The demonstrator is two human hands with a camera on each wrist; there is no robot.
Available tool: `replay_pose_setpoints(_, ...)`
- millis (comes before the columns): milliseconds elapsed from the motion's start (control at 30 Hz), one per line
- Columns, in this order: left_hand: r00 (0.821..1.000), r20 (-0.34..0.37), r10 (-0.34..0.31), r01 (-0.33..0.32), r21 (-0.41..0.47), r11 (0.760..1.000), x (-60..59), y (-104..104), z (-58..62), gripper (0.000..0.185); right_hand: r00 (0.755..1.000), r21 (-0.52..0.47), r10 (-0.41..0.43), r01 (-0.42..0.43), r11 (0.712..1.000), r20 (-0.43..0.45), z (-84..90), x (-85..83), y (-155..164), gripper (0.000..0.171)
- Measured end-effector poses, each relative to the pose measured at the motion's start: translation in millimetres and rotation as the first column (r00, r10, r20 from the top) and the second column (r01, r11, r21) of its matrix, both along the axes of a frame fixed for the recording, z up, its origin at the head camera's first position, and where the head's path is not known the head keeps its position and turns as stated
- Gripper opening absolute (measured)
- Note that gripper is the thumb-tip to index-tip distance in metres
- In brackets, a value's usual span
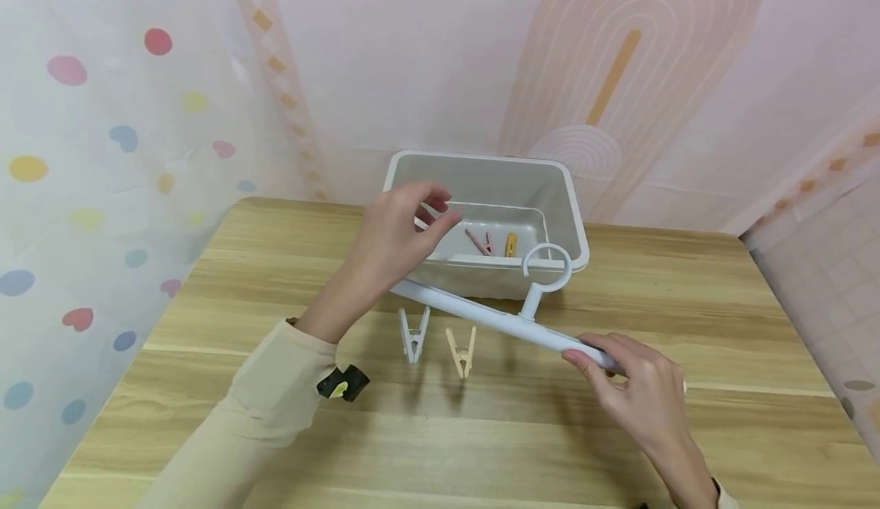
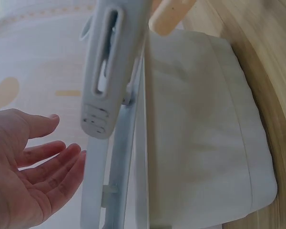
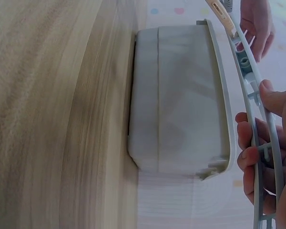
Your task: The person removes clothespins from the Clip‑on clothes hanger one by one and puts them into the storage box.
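A pale blue-white clothes hanger [image 1: 474, 310] with a round hook slants across the front of the box. My right hand [image 1: 639, 375] grips its right end, thumb on the near side; the right wrist view shows fingers curled round its ribbed rails [image 3: 257, 186]. My left hand [image 1: 399, 226] is raised over the box's left front rim, holding nothing; in the left wrist view its fingers are loosely bent beside the hanger. Just in front of the hanger's bar are a grey-blue clothespin [image 1: 413, 337] and a beige clothespin [image 1: 462, 352], seen above their shadows on the table.
A light grey storage box [image 1: 502, 280] stands at the table's back, against the patterned backdrop. On its floor lie a pink clothespin [image 1: 480, 243] and a yellow clothespin [image 1: 511, 244]. The wooden table [image 1: 426, 448] extends to both sides, with a tiled surface beyond its right edge.
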State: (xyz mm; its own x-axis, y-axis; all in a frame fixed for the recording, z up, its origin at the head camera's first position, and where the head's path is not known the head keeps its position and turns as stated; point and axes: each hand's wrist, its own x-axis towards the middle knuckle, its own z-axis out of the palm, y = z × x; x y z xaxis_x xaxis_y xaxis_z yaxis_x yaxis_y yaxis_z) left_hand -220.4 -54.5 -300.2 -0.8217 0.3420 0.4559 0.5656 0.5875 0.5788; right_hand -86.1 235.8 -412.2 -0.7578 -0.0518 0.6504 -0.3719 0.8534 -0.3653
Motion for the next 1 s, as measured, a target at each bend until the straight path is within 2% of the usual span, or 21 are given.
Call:
replay_pose_setpoints(133, 1.0, -0.02, 0.003, -0.003, 0.035, 0.999, 8.0, -3.5, -1.2, 0.026, 1.0, 0.001, -0.001, 0.001, 1.0, 0.004, 0.9, -0.3, 0.6, 0.021)
replay_pose_setpoints(600, 1.0, 0.006, 0.0, 0.0, 0.101, 0.995, 32.1, -8.5, -6.4, 0.022, 1.0, -0.014, 0.001, -0.001, 1.0, -0.005, 1.6, 0.9, 2.9, 0.019)
replay_pose_setpoints(1000, 1.0, -0.009, -0.012, 0.013, 0.153, 0.988, 49.3, -12.1, -10.7, 0.024, 1.0, -0.017, -0.008, 0.008, 1.0, -0.01, 1.6, 2.8, 3.7, 0.018)
